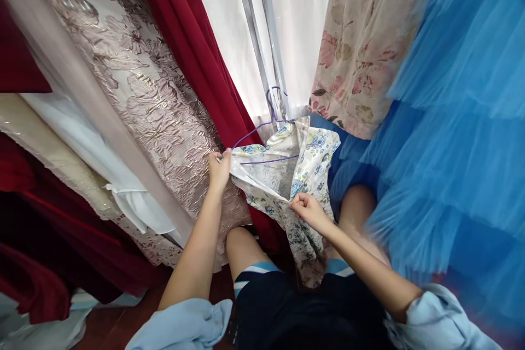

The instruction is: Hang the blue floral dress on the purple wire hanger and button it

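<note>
White with blue flowers, the top [312, 172] is on a purple hanger [270, 161], in front of the legs [248, 249]. The left hand [220, 169] pinches its shoulder. The right hand [305, 209] pinches the open edge, lower down. Red cloth [197, 44] hangs to the left, and frilly blue cloth [451, 126] to the right.

Support, ahead of you: purple hanger [269, 161], hook uppermost, beside narrow grey strips [248, 8]; you cannot tell whether it hooks onto them. On the hanger: white floral garment [318, 145], opening spread, so you see the lower bar across its inside. Floor [115, 325], to your lower left: reddish brown. Pale crumpled fabric [68, 332] lies low there; contact with the floor unclear.
</note>
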The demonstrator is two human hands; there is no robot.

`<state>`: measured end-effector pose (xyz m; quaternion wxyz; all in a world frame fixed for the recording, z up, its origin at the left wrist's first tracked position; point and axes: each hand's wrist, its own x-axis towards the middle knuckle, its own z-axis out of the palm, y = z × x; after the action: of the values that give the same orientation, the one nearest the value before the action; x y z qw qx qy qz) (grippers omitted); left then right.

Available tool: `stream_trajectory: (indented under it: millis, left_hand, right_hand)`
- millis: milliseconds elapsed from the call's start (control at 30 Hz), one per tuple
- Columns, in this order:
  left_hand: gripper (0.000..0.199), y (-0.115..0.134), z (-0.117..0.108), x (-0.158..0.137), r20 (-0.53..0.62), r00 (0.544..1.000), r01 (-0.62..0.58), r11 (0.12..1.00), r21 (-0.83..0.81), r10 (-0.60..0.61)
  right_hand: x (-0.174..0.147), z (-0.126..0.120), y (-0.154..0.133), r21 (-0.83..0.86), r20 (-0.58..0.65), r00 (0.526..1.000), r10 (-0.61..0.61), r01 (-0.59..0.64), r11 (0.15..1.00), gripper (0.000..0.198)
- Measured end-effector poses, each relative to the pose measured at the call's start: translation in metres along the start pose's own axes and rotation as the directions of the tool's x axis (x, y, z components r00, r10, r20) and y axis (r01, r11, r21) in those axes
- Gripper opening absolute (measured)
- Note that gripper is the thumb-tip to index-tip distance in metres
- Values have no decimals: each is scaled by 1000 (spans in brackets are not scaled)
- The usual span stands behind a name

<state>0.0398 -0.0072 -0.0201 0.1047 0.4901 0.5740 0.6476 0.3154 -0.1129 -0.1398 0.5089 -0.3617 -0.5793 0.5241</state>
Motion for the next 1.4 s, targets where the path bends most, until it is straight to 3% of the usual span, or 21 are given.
stream_trajectory:
  millis: [167,267,433,600,667,733,767,867,933,1000,1067,1100,1167,1233,1267,1300,1333,1400]
  left_hand:
    - [21,1,-3,-8,-5,995,95,990,-105,-96]
    - [12,-6,-4,-21,96,972,231,950,-212,-215]
    - [14,-20,-5,-60,368,857,469,841,-269,-360]
    - [25,-6,7,-97,541,775,530,802,-275,-327]
    - [25,11,16,-108,585,765,512,806,-296,-271]
    - [21,31,25,-117,593,779,467,820,-331,-204]
    - [19,40,30,-123,587,790,442,828,-344,-178]
    - [17,64,41,-140,570,807,409,841,-354,-152]
    - [18,75,45,-151,615,778,414,842,-345,-131]
    - [18,82,46,-160,691,721,369,873,-318,-53]
    - [22,82,45,-164,741,669,230,933,-276,54]
    - [25,80,45,-165,740,665,149,954,-261,99]
    - [27,72,46,-163,691,707,41,966,-254,152]
    - [28,61,48,-160,652,741,40,959,-281,160]
    - [27,56,50,-160,677,719,67,953,-295,159]
    - [27,50,52,-160,734,661,110,949,-297,154]
    - [28,44,54,-162,810,570,164,946,-279,140]
    - [27,32,58,-170,941,329,275,944,-183,86]
  right_hand:
    - [-4,5,4,2,-31,999,16,-16,1000,18]
    - [-7,5,6,12,-40,999,26,-25,1000,18]
    - [-13,10,12,-6,26,998,63,-63,998,19]
    - [-16,11,29,-156,89,983,161,-146,977,18]
    - [-16,6,35,-214,92,978,185,-162,963,17]
    - [-15,-1,35,-247,70,981,179,-157,956,6]
    - [-15,-5,32,-263,58,986,157,-137,955,11]
    - [-15,-12,9,-237,145,988,59,-23,971,60]
    - [-14,-12,-13,-117,260,965,-10,41,992,75]
    - [-11,-10,-32,30,280,959,-53,47,998,65]
    - [-8,-9,-45,124,222,974,-47,19,992,43]
    - [-6,-10,-49,148,192,981,-33,4,989,35]
    - [-6,-15,-54,144,171,985,-6,-19,989,26]
    - [-9,-23,-59,106,185,982,25,-45,993,23]
    - [-11,-27,-63,98,209,977,45,-67,993,23]
    - [-13,-31,-67,104,240,969,64,-91,990,24]
    - [-16,-34,-72,125,268,961,75,-111,986,25]
    - [-19,-42,-85,193,292,954,67,-127,973,26]
